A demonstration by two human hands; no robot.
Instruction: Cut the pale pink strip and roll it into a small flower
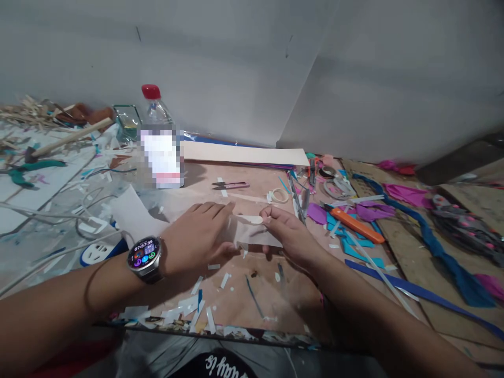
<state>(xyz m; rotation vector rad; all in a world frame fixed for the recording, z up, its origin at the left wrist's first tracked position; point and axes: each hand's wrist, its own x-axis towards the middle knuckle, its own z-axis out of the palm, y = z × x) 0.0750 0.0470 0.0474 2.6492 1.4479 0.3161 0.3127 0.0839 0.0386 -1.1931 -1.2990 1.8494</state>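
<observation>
Littered worktop (232, 307) | right hand (291, 233) pinches white strip (248, 234) | left hand (199, 228) over other end, grip unclear | keep it flat

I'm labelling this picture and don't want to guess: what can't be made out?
All in the head view:
- Left end of the white strip: hidden by the left hand.
- Right hand: lower fingers mostly hidden behind the strip.
- Bottle label: masked by pixel blocks.
- Watch: smallest dial text too small.
- Black item: lettering cut off by the bottom edge.
</observation>
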